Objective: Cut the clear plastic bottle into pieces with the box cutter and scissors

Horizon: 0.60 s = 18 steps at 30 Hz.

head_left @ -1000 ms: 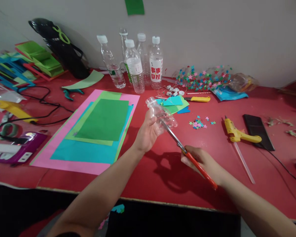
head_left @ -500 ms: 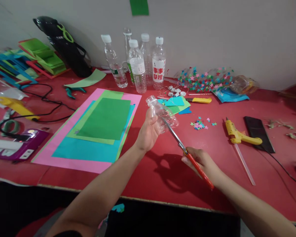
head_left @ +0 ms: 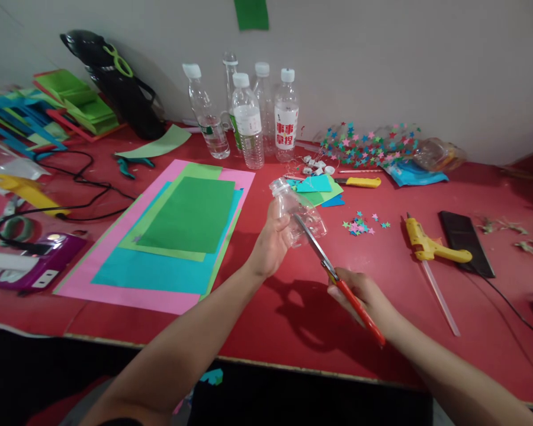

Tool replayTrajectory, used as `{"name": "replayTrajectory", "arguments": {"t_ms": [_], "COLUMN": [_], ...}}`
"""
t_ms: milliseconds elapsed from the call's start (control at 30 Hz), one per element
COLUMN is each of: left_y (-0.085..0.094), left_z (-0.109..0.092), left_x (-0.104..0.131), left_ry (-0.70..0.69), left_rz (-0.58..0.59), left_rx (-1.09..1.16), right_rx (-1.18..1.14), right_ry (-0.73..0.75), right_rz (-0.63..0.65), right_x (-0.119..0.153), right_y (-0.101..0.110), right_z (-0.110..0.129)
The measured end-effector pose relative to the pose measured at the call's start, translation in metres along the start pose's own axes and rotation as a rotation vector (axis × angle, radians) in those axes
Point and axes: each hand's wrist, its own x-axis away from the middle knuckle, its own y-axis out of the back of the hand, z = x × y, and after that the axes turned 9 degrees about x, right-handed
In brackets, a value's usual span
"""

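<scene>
A clear plastic bottle top [head_left: 308, 219] with a bare neck is held above the red table [head_left: 249, 319] by my left hand [head_left: 273, 239], its fingers wrapped round the near left side. My right hand [head_left: 362, 293] grips red-handled scissors [head_left: 355, 300], whose blades point up and left and reach the plastic. Whether the blade tips are inside or in front of the clear wall is hard to tell. Behind the bottle top lie small blue and green paper pieces [head_left: 315, 184].
Several capped bottles [head_left: 249, 127] stand at the back. Stacked coloured sheets [head_left: 186, 216] lie left of my hands. On the right are a yellow glue gun [head_left: 421, 239], a black phone [head_left: 466, 242] and small paper stars [head_left: 359, 225]. A yellow cutter [head_left: 359, 182] lies behind.
The bottle top and my left hand have shifted slightly right and nearer, and the plastic has turned a little. The scissor blades have moved slightly too.
</scene>
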Motion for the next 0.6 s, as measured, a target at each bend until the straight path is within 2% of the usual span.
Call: {"name": "replayTrajectory", "arguments": {"t_ms": [333, 600], "left_y": [0.019, 0.017], "left_z": [0.012, 0.011], "left_x": [0.001, 0.0], "left_ry": [0.007, -0.06], "left_rz": [0.068, 0.111], "left_rx": [-0.103, -0.12], "right_rx": [-0.038, -0.022], "right_ry": [-0.013, -0.035], "right_rz": [0.006, 0.003], "right_x": [0.004, 0.002], "right_y": [0.001, 0.001], "right_z": [0.002, 0.003]}}
